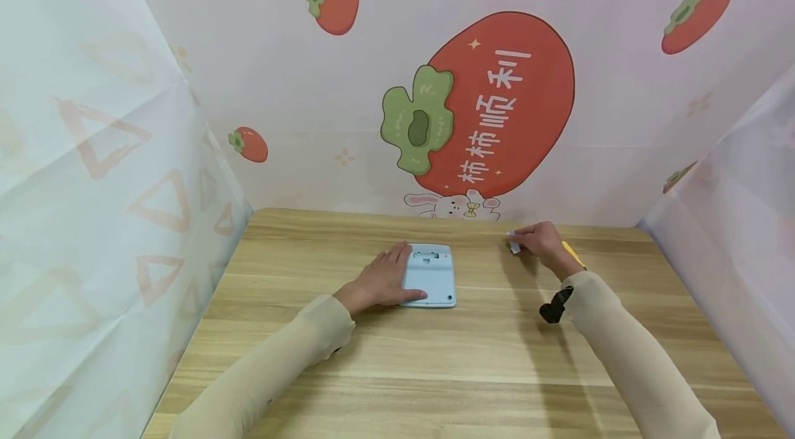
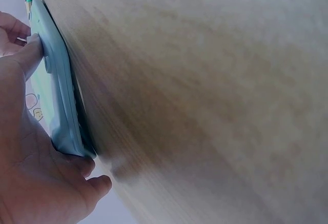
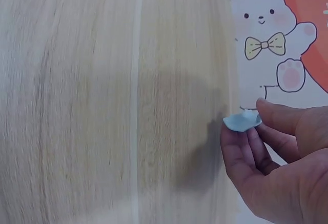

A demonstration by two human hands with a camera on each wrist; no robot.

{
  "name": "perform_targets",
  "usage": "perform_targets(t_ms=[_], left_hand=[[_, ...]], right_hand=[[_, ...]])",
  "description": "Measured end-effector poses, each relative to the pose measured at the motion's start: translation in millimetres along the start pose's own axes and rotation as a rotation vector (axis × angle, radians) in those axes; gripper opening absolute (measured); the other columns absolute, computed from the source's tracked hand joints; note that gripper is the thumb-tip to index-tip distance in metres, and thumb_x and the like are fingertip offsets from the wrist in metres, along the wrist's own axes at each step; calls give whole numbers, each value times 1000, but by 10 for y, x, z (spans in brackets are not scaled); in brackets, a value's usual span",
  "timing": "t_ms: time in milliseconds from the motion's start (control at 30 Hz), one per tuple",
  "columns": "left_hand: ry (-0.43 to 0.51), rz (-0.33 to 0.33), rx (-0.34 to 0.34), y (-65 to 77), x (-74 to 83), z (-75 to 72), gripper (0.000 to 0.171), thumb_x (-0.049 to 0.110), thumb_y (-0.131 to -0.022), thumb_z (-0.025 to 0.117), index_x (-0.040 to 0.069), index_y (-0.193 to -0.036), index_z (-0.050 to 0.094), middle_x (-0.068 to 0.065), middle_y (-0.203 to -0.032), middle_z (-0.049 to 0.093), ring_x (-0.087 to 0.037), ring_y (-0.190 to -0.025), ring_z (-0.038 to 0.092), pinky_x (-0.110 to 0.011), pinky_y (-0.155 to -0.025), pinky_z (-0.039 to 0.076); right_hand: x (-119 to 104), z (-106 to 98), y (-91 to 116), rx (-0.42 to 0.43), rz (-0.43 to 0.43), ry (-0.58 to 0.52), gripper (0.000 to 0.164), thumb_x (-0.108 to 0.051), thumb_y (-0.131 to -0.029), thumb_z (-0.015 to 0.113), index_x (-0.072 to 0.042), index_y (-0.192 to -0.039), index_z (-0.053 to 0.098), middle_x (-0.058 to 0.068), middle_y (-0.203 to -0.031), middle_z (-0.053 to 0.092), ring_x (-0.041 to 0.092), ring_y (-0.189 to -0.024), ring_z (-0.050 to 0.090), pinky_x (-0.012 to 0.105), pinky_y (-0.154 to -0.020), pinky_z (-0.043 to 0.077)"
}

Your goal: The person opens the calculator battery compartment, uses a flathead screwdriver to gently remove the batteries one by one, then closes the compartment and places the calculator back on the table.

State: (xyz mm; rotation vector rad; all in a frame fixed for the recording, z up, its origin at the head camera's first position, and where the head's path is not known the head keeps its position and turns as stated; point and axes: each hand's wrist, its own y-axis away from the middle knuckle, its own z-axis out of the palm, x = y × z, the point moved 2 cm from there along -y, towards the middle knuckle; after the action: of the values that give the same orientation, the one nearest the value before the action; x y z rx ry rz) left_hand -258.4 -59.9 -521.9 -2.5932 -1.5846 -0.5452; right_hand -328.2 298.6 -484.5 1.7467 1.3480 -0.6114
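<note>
A light-blue calculator (image 1: pixel 430 280) lies back side up on the wooden table, with an open battery recess near its far end. My left hand (image 1: pixel 388 278) holds it along its left side, thumb across the near part of the back and fingers by the far left corner. In the left wrist view the calculator (image 2: pixel 57 80) appears edge-on between thumb and fingers. To the right, my right hand (image 1: pixel 542 244) pinches a small pale-blue battery cover (image 1: pixel 514 244) low over the table's far part. The right wrist view shows this cover (image 3: pixel 242 121) between thumb and fingertips.
A yellow object (image 1: pixel 573 254) lies beside the right wrist, partly hidden by it. The wooden table (image 1: pixel 435 370) ends at a back wall sheet (image 1: pixel 298 170) printed with persimmons and a rabbit. White sheets (image 1: pixel 81 218) stand at both sides.
</note>
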Motion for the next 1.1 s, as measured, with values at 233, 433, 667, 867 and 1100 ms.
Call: perform_targets(t_ms=[233,433,667,867,1100], left_hand=[[-4,-3,-3,-3,1,-5,112,71,-91,68,4,-167,22,-14,-175,23,-28,-161,25,-49,-131,24],[-7,-2,-5,1,0,-8,112,72,-91,68,4,-167,22,-14,-175,23,-27,-161,25,-48,-131,24],[-3,-4,-13,3,-2,0,112,72,-91,68,4,-167,21,-14,-175,22,-27,-161,25,-48,-131,24],[9,-2,-5,13,1,-7,112,71,-90,69,3,-167,22,-14,-174,23,-28,-160,26,-49,-131,24],[0,-4,-3,16,10,-14,113,72,-91,68,4,-167,21,-14,-175,22,-28,-161,25,-48,-131,24]], right_hand=[[-71,63,48,-51,24,-66,40,-16,-104,71,11,-133,66,20,-118,74,21,-93,67,36,-87,64],[-131,118,104,-71,30,-65,40,-17,-104,70,9,-135,66,20,-122,72,25,-98,65,39,-94,62],[-177,216,129,-83,33,-114,41,-15,-104,71,9,-136,65,22,-129,69,21,-99,66,41,-97,61],[-199,299,141,-78,8,-131,38,-13,-102,73,9,-133,68,24,-130,70,19,-94,68,41,-94,63],[-283,381,205,-90,-15,-114,37,-15,-102,73,6,-132,70,21,-128,72,21,-96,68,41,-96,62]])
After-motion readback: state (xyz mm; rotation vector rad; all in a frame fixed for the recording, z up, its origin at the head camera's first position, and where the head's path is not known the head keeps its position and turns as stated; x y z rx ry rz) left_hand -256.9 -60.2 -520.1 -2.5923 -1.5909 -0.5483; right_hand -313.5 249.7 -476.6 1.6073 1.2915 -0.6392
